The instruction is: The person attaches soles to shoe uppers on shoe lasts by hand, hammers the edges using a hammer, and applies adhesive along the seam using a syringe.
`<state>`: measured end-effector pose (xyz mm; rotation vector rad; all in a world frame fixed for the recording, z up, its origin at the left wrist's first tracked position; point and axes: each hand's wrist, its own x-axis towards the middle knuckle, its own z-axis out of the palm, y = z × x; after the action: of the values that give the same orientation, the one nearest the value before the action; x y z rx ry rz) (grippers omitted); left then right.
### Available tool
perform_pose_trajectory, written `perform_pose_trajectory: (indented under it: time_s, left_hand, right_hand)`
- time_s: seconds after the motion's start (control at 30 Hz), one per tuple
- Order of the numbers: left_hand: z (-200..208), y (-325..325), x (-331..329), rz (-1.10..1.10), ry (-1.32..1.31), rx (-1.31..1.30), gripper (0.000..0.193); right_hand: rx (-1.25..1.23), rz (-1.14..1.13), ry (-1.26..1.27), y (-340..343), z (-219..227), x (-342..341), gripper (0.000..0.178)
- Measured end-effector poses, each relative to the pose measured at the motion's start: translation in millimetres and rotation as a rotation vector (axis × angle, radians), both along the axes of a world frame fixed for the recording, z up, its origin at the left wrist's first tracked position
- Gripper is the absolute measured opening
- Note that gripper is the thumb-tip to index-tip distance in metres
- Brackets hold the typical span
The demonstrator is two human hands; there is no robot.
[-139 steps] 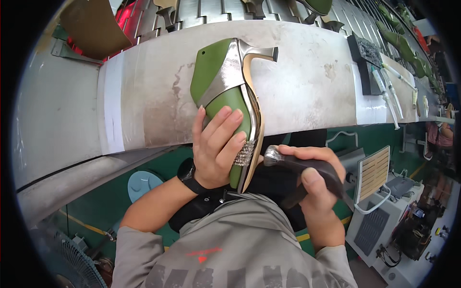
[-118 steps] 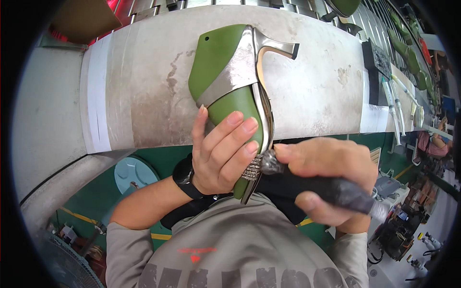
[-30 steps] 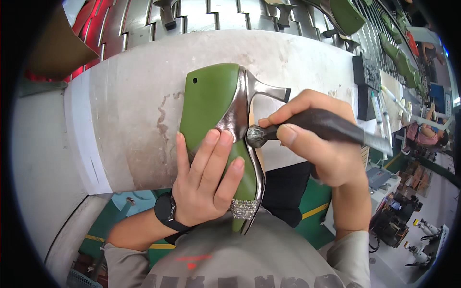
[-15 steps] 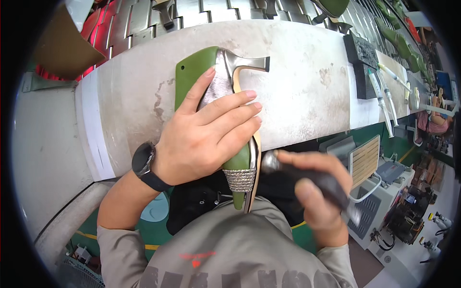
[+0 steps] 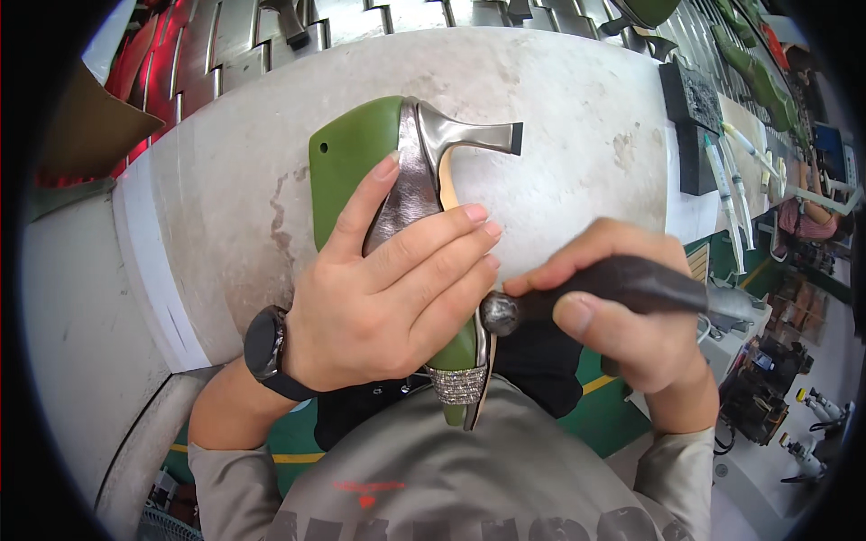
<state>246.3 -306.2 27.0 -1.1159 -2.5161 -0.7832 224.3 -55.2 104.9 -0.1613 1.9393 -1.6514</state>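
In the head view, a metallic silver leather high-heeled shoe (image 5: 410, 203) is fitted around a smooth green plastic shoe last (image 5: 352, 162) and lies on its side. Its back part is over a pale, stained worktable (image 5: 568, 162), while its toe end reaches past the near edge toward the grey T-shirt (image 5: 433, 478) of the person. The slim silver heel (image 5: 478, 135) points right and ends in a black tip (image 5: 517, 139); a sparkling silver band (image 5: 458, 385) crosses the shoe near the toe. The green last shows a small dark hole near its far left corner.

The left hand (image 5: 374, 298) lies palm down across the middle of the shoe, three fingers close together over it and one spread away onto the silver leather. The thumb is hidden, so I cannot tell whether it pinches the shoe from below. A round black wristwatch (image 5: 263, 343) is on that wrist.

The right hand (image 5: 649, 356) is closed around the dark, thick handle (image 5: 645, 281) of a hammer-like tool, its thumb pressed along the near side. The tool's rounded, shiny metal head (image 5: 501, 314) is right at the shoe's sole-side edge, just beside the left fingertips; whether it presses there I cannot tell.

On the table's right side, slim clear syringes (image 5: 722, 180) lean by a dark, rough-topped block (image 5: 695, 144). Beyond the table runs a conveyor of metal slats (image 5: 397, 15), and a brown curved sheet (image 5: 95, 126) stands at far left
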Motion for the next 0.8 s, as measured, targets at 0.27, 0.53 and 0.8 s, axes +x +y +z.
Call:
perform_pose_trajectory:
  time_s: [0.27,0.53,0.8]
  left_hand:
    - [2,-14,-6,0.016,-0.061,-0.072,0.074]
    - [-1,-32,-18,0.145,-0.241,0.076,0.119]
    - [-3,-39,-20,0.115,-0.326,0.091,0.111]
  right_hand:
    - [0.064,-0.054,0.242,-37,-9,-2,0.03]
    - [-0.237,-0.403,0.346,-31,-12,-5,0.034]
    - [-0.268,-0.397,0.426,-39,-39,-6,0.024]
